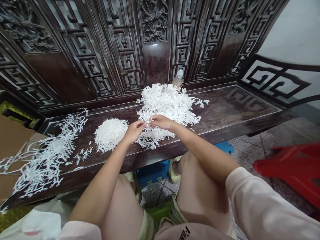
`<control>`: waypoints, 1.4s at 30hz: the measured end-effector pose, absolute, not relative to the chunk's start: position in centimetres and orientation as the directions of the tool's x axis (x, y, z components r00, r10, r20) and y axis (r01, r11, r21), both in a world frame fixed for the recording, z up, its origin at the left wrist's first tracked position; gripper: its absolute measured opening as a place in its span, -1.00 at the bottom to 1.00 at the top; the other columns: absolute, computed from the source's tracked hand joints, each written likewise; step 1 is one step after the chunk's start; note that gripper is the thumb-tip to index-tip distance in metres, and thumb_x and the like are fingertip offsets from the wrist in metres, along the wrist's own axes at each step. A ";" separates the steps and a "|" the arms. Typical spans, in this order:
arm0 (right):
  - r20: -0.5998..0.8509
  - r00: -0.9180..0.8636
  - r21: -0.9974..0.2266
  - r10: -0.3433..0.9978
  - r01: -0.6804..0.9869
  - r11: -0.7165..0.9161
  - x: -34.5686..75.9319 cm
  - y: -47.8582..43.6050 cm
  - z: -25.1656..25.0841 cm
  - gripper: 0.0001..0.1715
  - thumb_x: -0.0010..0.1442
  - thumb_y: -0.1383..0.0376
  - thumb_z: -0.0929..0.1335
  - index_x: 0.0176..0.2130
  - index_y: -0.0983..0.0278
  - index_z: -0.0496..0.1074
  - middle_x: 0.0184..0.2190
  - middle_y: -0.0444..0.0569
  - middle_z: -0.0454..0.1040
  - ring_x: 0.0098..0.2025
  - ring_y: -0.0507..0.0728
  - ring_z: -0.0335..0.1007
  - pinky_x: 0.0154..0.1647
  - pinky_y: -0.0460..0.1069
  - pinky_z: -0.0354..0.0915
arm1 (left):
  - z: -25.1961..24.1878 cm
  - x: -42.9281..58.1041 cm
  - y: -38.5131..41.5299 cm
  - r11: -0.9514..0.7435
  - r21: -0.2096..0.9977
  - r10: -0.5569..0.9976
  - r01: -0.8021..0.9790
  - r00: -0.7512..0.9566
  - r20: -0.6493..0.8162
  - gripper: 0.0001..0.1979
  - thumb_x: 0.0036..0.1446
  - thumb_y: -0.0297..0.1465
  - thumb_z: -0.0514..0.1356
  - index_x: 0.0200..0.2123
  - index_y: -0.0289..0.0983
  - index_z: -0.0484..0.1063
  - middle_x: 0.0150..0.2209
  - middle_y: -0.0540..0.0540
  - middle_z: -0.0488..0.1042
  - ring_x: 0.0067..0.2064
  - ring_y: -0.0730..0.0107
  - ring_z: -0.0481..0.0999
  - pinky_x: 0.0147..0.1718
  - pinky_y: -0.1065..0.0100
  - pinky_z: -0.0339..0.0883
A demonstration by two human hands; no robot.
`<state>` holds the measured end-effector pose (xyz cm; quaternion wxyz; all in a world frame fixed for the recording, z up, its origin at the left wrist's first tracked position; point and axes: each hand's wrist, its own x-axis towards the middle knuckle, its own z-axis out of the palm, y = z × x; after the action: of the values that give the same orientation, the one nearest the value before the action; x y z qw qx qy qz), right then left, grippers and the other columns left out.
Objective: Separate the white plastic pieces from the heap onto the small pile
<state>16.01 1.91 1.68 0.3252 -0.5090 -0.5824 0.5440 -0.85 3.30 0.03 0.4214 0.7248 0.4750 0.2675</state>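
My left hand (135, 130) and my right hand (162, 122) meet at the front of a big heap of white branched plastic pieces (167, 101). Fingers of both hands are pinched on a small white sprig (147, 123) between them; its exact shape is lost against the heap. Just left of my left hand sits a rounded pile of small white bits (111, 134). Further left, long white branched strands (47, 160) lie spread out, with a few loose bits (84, 155) beside them.
Everything lies on a dark wooden bench (230, 106) with a carved back (156, 56). A small clear bottle (178, 78) stands behind the heap. Cardboard (17, 133) is at the left end, a white bag (42, 220) lower left, and a red plastic stool (292, 166) at right.
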 end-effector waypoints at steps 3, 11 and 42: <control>-0.130 -0.283 -0.969 0.950 0.239 -0.061 16.1 1.7 1.9 -0.96 -0.06 0.39 0.28 -0.52 0.34 0.31 -0.58 -0.17 0.31 -0.50 -0.06 0.22 -0.37 -0.11 0.18 | 0.4 0.5 2.0 -0.166 0.904 0.906 0.393 0.424 -0.018 -0.71 -0.08 -0.16 0.09 -0.42 -0.27 0.39 -0.41 -0.05 0.45 -0.36 0.36 0.37 -0.36 0.39 0.16; -0.058 -0.351 -0.965 0.935 0.261 0.038 15.9 1.9 1.8 -0.93 -0.05 0.35 0.28 -0.48 0.34 0.32 -0.57 -0.18 0.30 -0.50 -0.06 0.21 -0.37 -0.10 0.17 | 0.6 0.2 1.9 -0.022 0.954 0.929 0.300 0.358 -0.091 -0.77 -0.09 -0.22 0.10 -0.53 -0.28 0.35 -0.55 0.00 0.36 -0.44 0.43 0.32 -0.41 0.41 0.12; 0.019 -0.415 -0.968 0.910 0.218 0.120 15.3 2.1 1.4 -0.77 0.05 0.25 0.24 -0.51 0.35 0.34 -0.48 -0.08 0.40 -0.37 0.00 0.29 -0.23 -0.06 0.16 | 1.3 0.7 1.9 0.373 0.927 0.849 -0.040 0.417 -0.324 -0.80 -0.12 -0.27 0.09 -0.52 -0.31 0.26 -0.59 0.04 0.22 -0.54 0.56 0.26 -0.51 0.46 0.15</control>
<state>15.32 2.08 1.43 0.3379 -0.4225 -0.6676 0.5115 0.72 1.94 1.25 0.7037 0.4621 0.4375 0.3160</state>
